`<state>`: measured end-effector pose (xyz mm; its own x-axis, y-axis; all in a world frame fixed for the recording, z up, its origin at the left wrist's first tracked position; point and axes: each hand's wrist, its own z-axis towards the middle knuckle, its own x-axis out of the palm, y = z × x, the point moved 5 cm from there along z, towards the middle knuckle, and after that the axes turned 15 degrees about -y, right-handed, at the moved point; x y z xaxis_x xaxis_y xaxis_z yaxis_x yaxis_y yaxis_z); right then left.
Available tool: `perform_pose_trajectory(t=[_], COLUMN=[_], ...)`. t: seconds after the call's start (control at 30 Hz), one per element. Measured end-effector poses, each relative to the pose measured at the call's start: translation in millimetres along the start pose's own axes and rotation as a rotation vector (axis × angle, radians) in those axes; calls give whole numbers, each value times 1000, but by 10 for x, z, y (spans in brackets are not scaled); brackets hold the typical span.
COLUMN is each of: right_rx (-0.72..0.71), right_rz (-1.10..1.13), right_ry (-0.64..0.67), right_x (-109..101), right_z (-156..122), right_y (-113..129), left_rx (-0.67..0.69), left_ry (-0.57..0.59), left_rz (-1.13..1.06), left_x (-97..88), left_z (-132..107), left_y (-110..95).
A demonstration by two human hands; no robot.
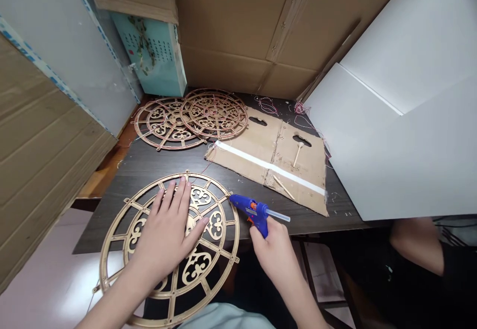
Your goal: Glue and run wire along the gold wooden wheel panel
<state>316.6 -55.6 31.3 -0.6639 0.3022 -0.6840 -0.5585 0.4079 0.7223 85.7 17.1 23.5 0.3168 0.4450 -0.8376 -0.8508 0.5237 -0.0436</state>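
A round gold fretwork panel (215, 224) lies under the left hand (164, 234), which is spread open and flat on it; the right hand (272, 259) grips a blue hot glue gun (255, 212) just beside the panel, with two similar fretwork panels (214, 113) and a cardboard sheet (283, 155) beyond it on a dark table (137, 185)

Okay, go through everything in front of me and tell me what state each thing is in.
Left hand: spread flat on the wheel.
Right hand: gripping the glue gun.
Blue plastic hot glue gun: held, nozzle near the wheel's rim, glue stick loaded.
Round gold lattice wheel: lying flat under the left hand.
Two round copper-coloured lattice wheels: lying flat, overlapping.
Brown cardboard sheet: lying flat, white strip across it.
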Motion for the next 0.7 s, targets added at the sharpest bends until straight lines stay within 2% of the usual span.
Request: perform_pose_trajectory(t=[0.1,0.2,0.37,0.47,0.57,0.7], right_rx=[4,-15,-12,-20,-1,13], right_rz=[-4,-6,-60,-91,-116,-76], right_ry=[-7,48,228,289,317,353], right_x=[19,-36,-233,-308,-297,-216], right_z=[0,100,444,649,755,746], right_y=[29,65,146,239,255,165], left_rx=[-1,-11,2,3,0,-13], left_ry=[-15,-13,-2,-2,-9,-20], left_rz=[1,4,-4,-8,-14,-18], left_x=[11,16,0,2,12,20], left_z=[2,7,17,22,20,17], left_y=[2,5,1,2,6,20])
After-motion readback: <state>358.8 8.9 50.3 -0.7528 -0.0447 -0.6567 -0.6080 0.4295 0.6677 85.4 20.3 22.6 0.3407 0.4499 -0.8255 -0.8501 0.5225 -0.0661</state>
